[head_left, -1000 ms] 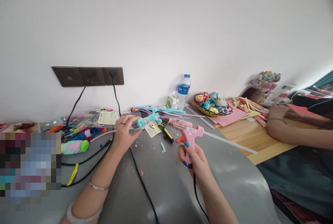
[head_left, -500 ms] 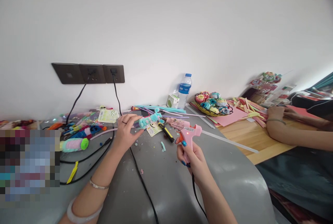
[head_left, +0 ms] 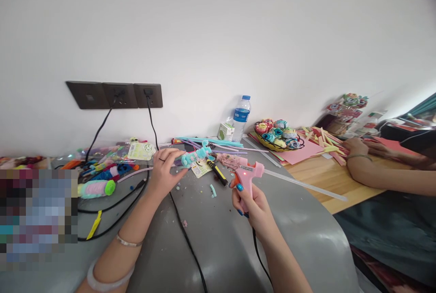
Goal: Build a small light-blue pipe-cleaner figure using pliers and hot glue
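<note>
While hands grip glue gun (head_left: 248, 175), basket (head_left: 272, 147) holding fabric roses (head_left: 277, 133)

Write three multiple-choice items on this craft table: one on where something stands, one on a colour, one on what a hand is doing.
1. Where does the water bottle stand?
A. By the wall, beside the small green box
B. In the basket of fabric roses
C. On the wooden table's front edge

2. What colour is the glue gun?
A. Yellow
B. Pink
C. Black

3. What is the left hand doing?
A. Resting flat on the grey table
B. Gripping the water bottle
C. Holding a turquoise fuzzy figure by its end

Answers:
1. A, the bottle stands against the wall next to the box.
2. B, its body is pink, gripped by the right hand.
3. C, the fingers pinch the figure above the grey table.
</note>
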The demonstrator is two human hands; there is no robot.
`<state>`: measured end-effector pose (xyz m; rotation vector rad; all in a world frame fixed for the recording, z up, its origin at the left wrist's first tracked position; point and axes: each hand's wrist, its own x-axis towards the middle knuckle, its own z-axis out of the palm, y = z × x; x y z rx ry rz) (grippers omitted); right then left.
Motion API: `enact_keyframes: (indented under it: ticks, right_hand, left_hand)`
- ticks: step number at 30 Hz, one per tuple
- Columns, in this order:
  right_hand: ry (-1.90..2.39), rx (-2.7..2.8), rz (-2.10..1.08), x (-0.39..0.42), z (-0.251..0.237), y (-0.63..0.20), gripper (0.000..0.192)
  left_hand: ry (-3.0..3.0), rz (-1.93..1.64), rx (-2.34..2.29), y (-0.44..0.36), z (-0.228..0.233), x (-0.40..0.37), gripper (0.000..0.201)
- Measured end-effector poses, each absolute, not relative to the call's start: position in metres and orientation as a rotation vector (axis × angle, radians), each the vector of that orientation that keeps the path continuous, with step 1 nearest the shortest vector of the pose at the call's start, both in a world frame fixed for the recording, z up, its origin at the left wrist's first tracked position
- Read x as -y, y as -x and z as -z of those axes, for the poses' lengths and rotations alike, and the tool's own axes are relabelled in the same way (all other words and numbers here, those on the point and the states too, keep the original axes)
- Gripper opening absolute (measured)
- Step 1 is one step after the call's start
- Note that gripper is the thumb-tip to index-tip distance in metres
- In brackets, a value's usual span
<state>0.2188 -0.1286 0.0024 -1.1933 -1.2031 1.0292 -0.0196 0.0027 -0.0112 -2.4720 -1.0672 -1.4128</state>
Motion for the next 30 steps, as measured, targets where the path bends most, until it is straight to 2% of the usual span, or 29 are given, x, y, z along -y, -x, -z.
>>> enact_keyframes:
  ticks: [26,30]
  right_hand:
    - [1.405,1.337,-0.721,0.142,-0.012,-0.231,0.036]
    - [1.281,1.291,-0.713,0.143,-0.022,-0.232,0.038]
  left_hand:
    - [2.465,1.447,1.076,0.019,0.011,-0.001,0.029]
    - [2.459,1.46,1.061,0.019,0.011,-0.001,0.029]
